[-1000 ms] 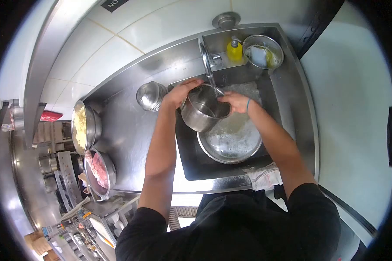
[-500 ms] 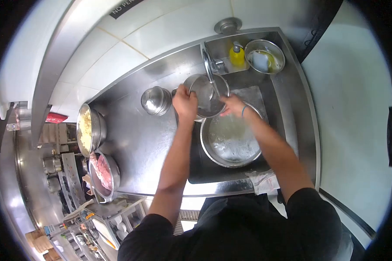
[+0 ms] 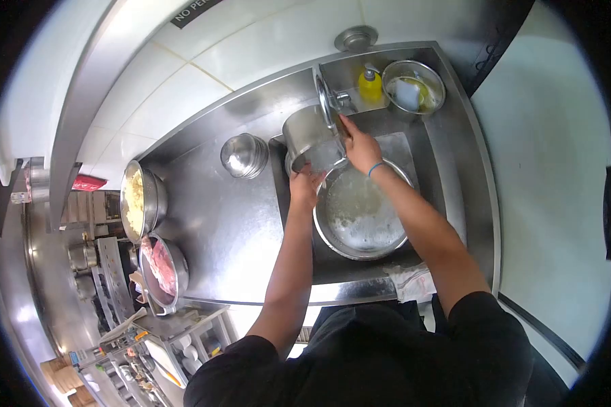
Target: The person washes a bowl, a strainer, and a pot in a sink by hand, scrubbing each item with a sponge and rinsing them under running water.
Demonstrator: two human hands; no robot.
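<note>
Now that the cylindrical silver-steel pot (image 3: 304,131) has tipped, left hand (image 3: 305,188) grips it; right hand (image 3: 364,150), hold unclear; grey-steel desk (image 3: 217,224), white-tiled wall (image 3: 183,91).

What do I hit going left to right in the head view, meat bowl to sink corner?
Bowl of raw meat → stacked metal bowls → tilted metal pot → yellow pump bottle → bowl with a pale sponge.

A steel sink (image 3: 319,264) and raw meat (image 3: 161,266) mark a kitchen.
</note>
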